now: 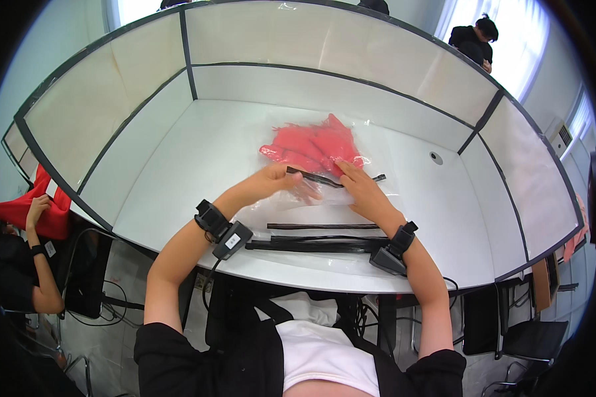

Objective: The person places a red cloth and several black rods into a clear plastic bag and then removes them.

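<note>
A clear plastic bag (377, 144) with a folded red fabric article (305, 144) inside lies on the white table in front of me. A thin flexible black strip (318, 177) crosses the near part of the bag, its right end sticking out past my right hand. My left hand (278, 179) grips the strip close to its left end. My right hand (362, 191) holds the strip farther along, with fingers resting over the bag and the red fabric. Part of the strip is hidden behind the right hand.
Several more black strips (318, 244) lie near the table's front edge, on clear plastic. Low white panels (328, 84) with black edging enclose the table (179, 164). A round cable hole (436, 158) is at right. At left, another person handles red fabric (30, 213).
</note>
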A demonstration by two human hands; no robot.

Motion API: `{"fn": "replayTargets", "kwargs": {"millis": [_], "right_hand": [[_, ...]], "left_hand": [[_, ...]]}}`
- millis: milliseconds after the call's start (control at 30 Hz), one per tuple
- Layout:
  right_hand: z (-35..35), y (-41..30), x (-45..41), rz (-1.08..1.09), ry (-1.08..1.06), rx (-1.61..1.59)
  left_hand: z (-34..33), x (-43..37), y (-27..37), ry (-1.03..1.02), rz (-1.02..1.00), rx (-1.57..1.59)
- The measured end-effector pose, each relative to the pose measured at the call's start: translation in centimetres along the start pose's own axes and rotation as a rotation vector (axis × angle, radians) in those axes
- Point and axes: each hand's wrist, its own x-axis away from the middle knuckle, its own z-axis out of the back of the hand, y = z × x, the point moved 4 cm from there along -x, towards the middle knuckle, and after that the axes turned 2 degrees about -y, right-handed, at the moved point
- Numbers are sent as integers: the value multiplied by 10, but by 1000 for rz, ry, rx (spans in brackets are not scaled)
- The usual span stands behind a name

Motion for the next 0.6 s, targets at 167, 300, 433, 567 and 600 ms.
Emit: {"fn": "replayTargets", "kwargs": {"millis": [167,300,433,567,600], "right_hand": [[-7,7,-10,-123,-10,-41],[-10,13,-14,-211,-46,-56],[-9,18,-12,-333,6,82],[-10,22,-12,-341,5,78],[-13,26,-13,-311,18,129]], "left_hand": [[46,1,-30,321,9,-4],[63,-1,-45,348,114,-25],[66,0,-46,394,118,-22],[64,0,-45,378,106,33],[67,-1,-47,375,129,22]]}}
